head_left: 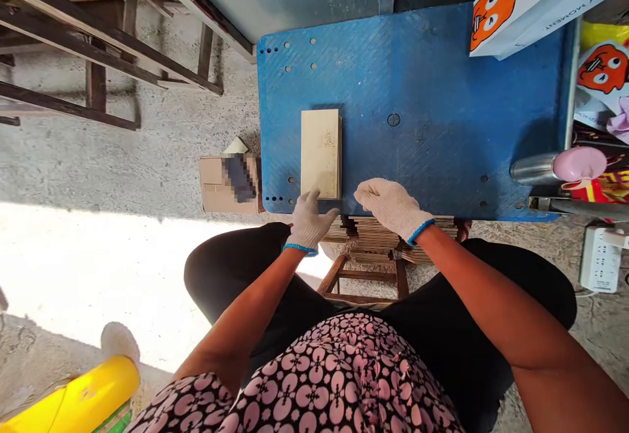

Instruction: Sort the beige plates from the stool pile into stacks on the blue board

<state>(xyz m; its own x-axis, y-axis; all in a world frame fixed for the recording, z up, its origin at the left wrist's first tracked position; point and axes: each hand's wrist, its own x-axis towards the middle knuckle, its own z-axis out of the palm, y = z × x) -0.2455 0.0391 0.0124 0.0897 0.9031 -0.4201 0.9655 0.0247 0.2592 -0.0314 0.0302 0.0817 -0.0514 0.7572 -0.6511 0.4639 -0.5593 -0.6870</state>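
Note:
A small stack of thin, pale wooden boards (319, 151) lies flat on the blue tabletop (432, 112), its edges slightly uneven. My left hand (309, 220), in a white knit glove with a blue cuff, is at the stack's near end. Its fingers are spread, with the fingertips over or against the top board; I cannot tell whether they touch. To the right of the stack, my right hand (390, 204), gloved alike, hovers at the table's front edge with its fingers together and curled. Nothing shows in it, though its palm is hidden.
Bundles of thin boards (376, 236) sit below the table edge, above a wooden stool (368, 277). A steel flask (533, 169) and a white paper bag (531, 14) stand on the right. A cardboard box (211, 187) lies left; a power strip (600, 259) is at right.

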